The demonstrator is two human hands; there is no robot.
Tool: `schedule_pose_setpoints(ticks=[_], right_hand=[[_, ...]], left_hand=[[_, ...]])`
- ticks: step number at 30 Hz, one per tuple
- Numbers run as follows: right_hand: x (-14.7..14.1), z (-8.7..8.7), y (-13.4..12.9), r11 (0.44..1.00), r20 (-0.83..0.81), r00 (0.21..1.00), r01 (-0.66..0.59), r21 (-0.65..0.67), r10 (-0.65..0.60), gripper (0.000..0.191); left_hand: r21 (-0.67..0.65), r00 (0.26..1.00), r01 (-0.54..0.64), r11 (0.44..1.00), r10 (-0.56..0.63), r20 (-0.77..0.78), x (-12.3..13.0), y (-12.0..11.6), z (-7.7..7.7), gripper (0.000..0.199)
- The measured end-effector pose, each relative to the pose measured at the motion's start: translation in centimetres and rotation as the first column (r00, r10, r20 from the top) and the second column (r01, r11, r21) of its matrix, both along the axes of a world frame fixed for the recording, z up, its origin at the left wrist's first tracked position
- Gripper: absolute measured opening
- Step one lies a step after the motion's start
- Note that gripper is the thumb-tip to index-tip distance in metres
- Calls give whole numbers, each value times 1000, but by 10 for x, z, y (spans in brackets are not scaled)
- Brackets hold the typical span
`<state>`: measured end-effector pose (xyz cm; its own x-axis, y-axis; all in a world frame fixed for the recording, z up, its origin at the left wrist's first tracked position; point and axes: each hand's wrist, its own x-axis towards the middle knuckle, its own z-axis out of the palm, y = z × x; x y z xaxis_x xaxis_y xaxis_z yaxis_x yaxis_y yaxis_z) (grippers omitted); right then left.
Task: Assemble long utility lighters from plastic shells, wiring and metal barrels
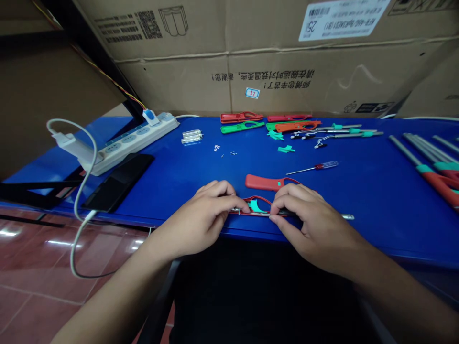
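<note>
— Red lighter half-shell, first entry: location and hold?
— Near edge of the blue workbench, between both hands. A teal insert sits inside its loop, and a steel rod runs along its lower side, with the tip sticking out to the right.
— State of grip?
— Left hand and right hand are both clamped on shell and rod, fingers curled over from either side, almost meeting mid-piece. The pinch appears meant to keep the rod lying tight against the shell.
— Next item out?
— A second red shell, loose, just beyond the hands, within easy reach. Right of it lies a red-handled screwdriver, likely left handy. Further left are a black smartphone and a white power strip, both kept off the work area.
— Far end?
— Small metal parts, metal-capped tubes, and red and green shells beside teal-collared rods, apparently grouped by kind for picking. Cardboard cartons stand behind.
</note>
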<state>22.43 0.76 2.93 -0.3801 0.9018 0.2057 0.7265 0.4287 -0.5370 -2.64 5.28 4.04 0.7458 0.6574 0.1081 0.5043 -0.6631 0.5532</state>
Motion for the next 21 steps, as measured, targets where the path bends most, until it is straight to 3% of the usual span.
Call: schedule_pose_setpoints(ticks=[12,21], right_hand=[[-6,-2,1,996,-7,997,83,16,-83,10],[-11,-2,1,991,-7,991,133,20,-133,13]], left_hand=[[104,1000,-4,995,7,-22,-2,-5,-3,48],[278,993,70,958,-39,-115,2,-15,1,36]])
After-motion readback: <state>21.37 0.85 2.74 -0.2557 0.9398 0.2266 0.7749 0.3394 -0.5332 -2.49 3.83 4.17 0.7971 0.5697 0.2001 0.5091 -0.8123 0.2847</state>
